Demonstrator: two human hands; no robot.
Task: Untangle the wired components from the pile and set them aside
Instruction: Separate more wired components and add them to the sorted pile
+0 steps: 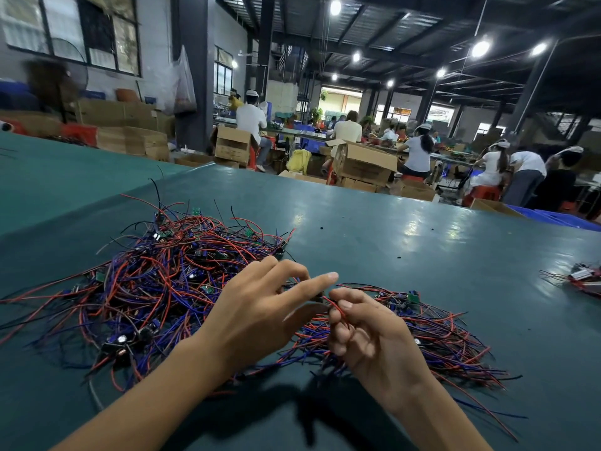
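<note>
Right hand point(367, 333) is held low over the green table point(422, 242), fingers curled, thumb and forefinger pinching a red wire point(335, 308); left hand point(260, 307) meets it with forefinger straight, its grip not determinable. Tangled pile of wired components point(156, 278) lies beside the left hand, with a straighter bunch point(442, 330) under the right. Cardboard boxes point(364, 161) beyond the table stand open, contents not visible.

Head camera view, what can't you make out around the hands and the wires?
1. Head view: whether the left hand pinches anything; its own curled fingers hide that.
2. Head view: where the red wire pinched by the right hand leads; the hand covers it.
3. Head view: the small bundle is cut off by the right edge.
</note>
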